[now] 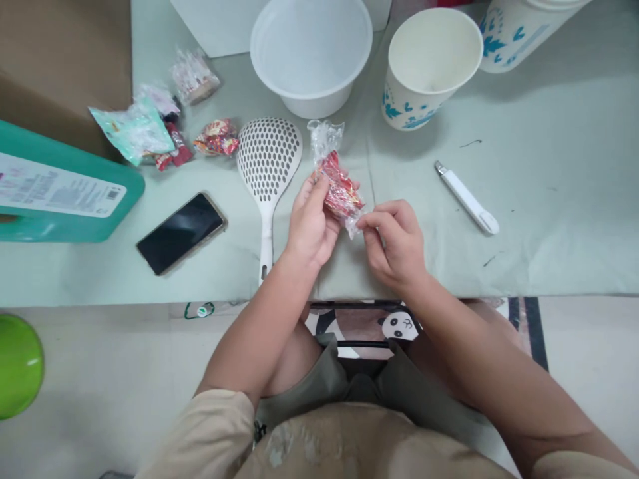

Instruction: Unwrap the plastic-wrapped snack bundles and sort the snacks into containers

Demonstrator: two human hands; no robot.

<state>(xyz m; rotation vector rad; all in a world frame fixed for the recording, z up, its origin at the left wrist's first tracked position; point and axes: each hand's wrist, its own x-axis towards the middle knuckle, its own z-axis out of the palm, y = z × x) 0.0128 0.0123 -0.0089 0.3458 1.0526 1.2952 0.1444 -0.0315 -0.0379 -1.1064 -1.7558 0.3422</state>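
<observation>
My left hand (315,223) is closed around a clear plastic bag (327,138) with red wrapped candy (341,185) inside. The bag's crumpled upper end sticks out beyond my fingers. With thumb and forefinger, my right hand (394,243) pinches the bag's lower end. Just left of my left hand lies a white slotted skimmer (268,159), its handle toward the table's front edge. A white utility knife (466,198) lies to the right of my right hand.
A white plastic bowl (319,100) and a paper cup (417,100) stand behind my hands; another cup (514,40) is at the back right. Wrapped snacks (132,130), a black phone (182,233) and a green jug (120,199) are on the left.
</observation>
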